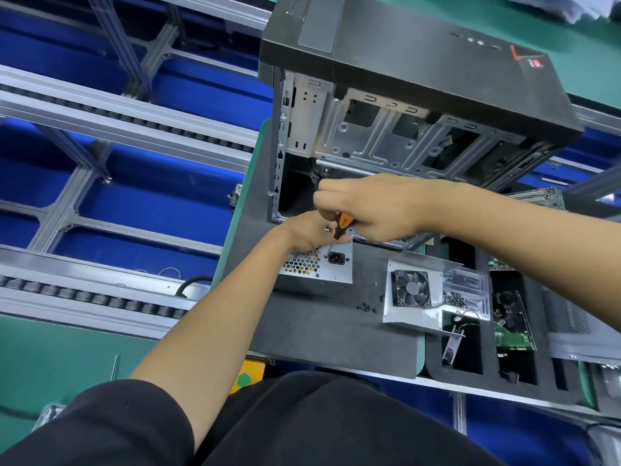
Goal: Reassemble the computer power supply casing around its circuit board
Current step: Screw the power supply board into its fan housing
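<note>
While left hand (307, 230) steadies the PSU box (317, 265) on the desk (322, 317) below the PC case (403, 105), right hand (376, 205) fingers grip the screwdriver (341, 226), tip at rear panel, prob driving a screw. Fan cover (415, 290) and loose screws (366, 307) alongside, not yet fitted.

A: What lies on the grey mat (319, 331)?

B: A power supply box (321, 269), honeycomb grille and mains socket facing the camera, with the left hand (307, 230) resting on its top.

A: And the right hand (373, 206)?

B: It grips an orange-and-black screwdriver (339, 227), shaft angled down at the box's face.

A: Anything nearby?

B: The cover panel with its fan (412, 288) lies to the right, black screws (366, 307) scattered between them. An open computer tower (403, 95) stands behind.
</note>
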The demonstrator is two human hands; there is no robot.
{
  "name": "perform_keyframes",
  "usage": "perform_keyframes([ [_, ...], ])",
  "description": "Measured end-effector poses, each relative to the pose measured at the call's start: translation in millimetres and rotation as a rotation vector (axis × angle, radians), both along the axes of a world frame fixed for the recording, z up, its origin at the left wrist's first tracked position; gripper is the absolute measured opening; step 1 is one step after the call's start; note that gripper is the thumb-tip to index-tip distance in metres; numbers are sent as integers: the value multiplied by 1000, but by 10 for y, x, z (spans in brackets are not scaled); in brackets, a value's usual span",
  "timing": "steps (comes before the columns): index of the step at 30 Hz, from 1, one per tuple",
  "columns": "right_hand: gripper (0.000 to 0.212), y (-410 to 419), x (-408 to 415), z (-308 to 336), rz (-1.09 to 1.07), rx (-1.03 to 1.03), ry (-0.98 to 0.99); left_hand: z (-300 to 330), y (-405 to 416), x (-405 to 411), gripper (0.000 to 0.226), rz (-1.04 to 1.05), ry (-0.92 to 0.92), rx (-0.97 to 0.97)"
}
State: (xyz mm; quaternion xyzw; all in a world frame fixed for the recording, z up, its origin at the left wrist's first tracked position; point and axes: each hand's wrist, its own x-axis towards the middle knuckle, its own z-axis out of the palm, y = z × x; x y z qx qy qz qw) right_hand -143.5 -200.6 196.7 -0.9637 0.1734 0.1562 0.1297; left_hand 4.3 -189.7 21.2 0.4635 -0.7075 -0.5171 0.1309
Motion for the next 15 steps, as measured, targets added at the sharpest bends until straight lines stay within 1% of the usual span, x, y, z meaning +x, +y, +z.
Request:
perform_keyframes([
  [1, 37, -6, 11, 18, 7, 22, 15, -13, 6, -7, 41, 14, 9, 1],
  [3, 34, -11, 38, 21, 68, -93, 41, -35, 9, -16, 45, 21, -53, -19],
  [5, 21, -18, 53, 3, 83, -219, 64, -59, -5, -20, 57, 10, -110, 16],
  [7, 10, -28, 46, -15, 24, -234, 93, -61, -32, -20, 65, 1, -122, 67],
  [8, 11, -30, 38, -19, -7, -216, 90, -43, -39, -25, 67, -5, -133, 66],
  [9, 18, -30, 29, -19, -27, -181, 69, -29, -44, -27, 67, -6, -140, 59],
  [11, 36, -31, 23, -11, -34, -47, 10, -12, -39, -24, 64, -20, -133, 31],
  [12, 41, -24, 26, 5, -25, 29, -11, 4, -20, -15, 58, -30, -108, 14],
  [14, 43, -8, 39, 17, 33, 110, -19, 29, 31, -4, 40, -12, -15, -11],
  [15, 41, -13, 50, 9, 66, 86, -20, 38, 39, -1, 39, -5, 13, -20],
])
